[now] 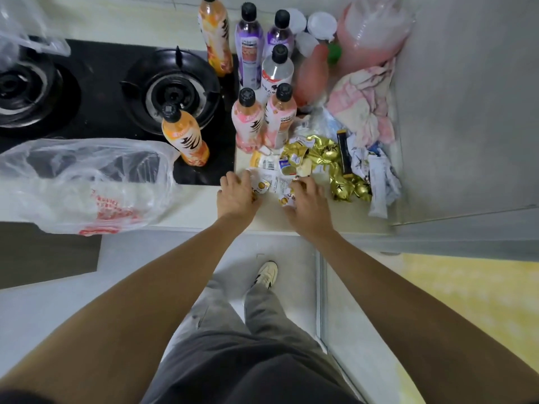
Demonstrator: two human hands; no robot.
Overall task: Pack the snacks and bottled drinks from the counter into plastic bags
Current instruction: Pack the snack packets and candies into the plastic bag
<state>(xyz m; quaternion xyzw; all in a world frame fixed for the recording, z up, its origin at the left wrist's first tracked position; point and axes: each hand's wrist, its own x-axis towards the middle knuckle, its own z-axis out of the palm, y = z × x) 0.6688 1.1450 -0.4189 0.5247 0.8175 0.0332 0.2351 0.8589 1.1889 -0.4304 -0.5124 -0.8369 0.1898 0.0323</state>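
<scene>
Both hands on white packets (272,177) at worktop (201,199) edge, just right of hob (110,91). Left hand (236,196) grip curled round packet edge; right hand (306,199) grip pinching packets. Bag (87,182) lies slack, left of hands, mouth not held open. Bottles (250,121) stand close behind. Risk: loose packets slip from bunch, or knuckles topple bottles.

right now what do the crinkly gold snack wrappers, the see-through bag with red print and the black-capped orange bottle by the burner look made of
Crinkly gold snack wrappers: likely metallised foil film, with shiny creased highlights.
See-through bag with red print: thin glossy plastic film; the dark stove shows through its wrinkles.
Black-capped orange bottle: probably clear plastic under a printed wrap label, with a matte cap.
</scene>
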